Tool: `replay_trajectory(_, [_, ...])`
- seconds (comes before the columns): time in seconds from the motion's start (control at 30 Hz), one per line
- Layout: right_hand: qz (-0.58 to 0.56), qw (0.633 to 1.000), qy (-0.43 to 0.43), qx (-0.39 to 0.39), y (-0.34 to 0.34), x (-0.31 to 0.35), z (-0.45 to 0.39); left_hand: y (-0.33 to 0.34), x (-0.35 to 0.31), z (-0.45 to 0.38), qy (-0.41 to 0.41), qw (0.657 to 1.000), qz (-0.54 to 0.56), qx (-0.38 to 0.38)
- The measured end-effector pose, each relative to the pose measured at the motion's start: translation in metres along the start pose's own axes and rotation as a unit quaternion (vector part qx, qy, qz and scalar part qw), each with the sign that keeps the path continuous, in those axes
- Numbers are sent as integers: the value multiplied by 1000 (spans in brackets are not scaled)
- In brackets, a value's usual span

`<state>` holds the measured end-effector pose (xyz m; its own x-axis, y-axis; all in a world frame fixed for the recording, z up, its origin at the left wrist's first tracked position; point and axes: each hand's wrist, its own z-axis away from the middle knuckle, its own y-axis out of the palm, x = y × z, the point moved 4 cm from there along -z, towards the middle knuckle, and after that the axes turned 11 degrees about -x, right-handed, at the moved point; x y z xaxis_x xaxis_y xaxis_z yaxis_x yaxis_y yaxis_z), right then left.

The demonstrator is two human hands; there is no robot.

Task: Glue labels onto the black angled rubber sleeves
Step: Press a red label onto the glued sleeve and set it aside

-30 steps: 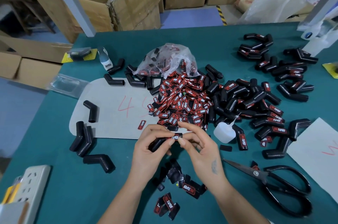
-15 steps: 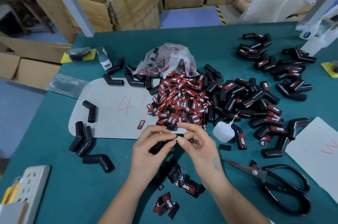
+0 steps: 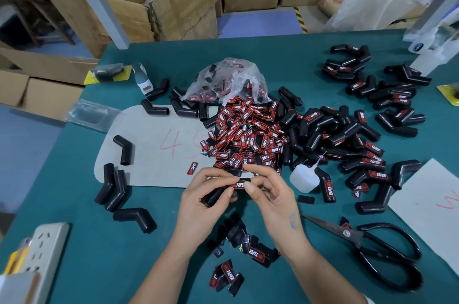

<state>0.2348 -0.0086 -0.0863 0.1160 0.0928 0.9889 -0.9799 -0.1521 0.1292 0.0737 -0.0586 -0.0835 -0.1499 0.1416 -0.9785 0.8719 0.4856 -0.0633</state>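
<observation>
Black angled rubber sleeve (image 3: 216,195) gripped in left hand (image 3: 202,200); red TAPER label (image 3: 240,184) pinched onto it by right hand (image 3: 269,193). Could set crooked if shifted before glue grabs.

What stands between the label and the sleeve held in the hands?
Nothing visible. The label already lies on the sleeve, which the left hand grips; the right hand pinches the label at its end.

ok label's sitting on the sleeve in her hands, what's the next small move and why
Probably press the label down flat with the right hand thumb. The left hand grips the sleeve, the label already lies on its upper arm under both thumbs, and the glue bottle stands set aside on the table.
</observation>
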Motion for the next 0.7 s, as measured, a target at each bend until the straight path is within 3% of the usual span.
replay_trajectory(0.27, [-14,1000,7,-16,7,-2,3,2,-2,4,58,996,-59,-15])
replay_trajectory(0.7, [16,1000,-9,-8,-1,3,0,0,-2,2,-3,1000,23,-6])
